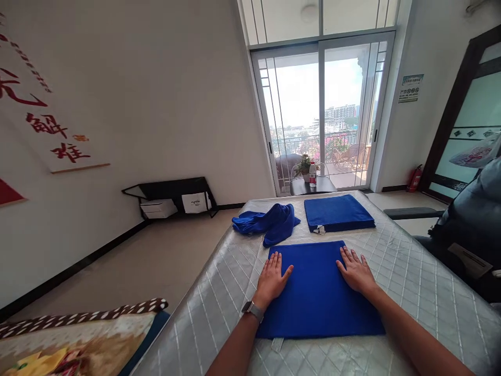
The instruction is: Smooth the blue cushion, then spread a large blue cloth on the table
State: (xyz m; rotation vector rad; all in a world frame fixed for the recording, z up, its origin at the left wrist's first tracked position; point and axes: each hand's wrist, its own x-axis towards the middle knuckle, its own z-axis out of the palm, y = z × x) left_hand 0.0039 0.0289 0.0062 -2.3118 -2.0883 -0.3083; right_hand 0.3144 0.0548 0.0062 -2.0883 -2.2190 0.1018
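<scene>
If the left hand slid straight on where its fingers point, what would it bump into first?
Probably the crumpled blue cloth, just beyond the flat blue cloth where the left hand rests, though one view leaves depth uncertain.

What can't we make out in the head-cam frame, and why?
All in the head view:
Parts of the flat blue cloth's side edges: covered by the left hand and right hand.
Print, if any, on the white tag: too small.
Layer count in the blue stack: layers blend together.
Full outline of the crumpled blue cloth: hidden by its folds.
Rest of the patterned blanket: cut off by frame edges.
</scene>
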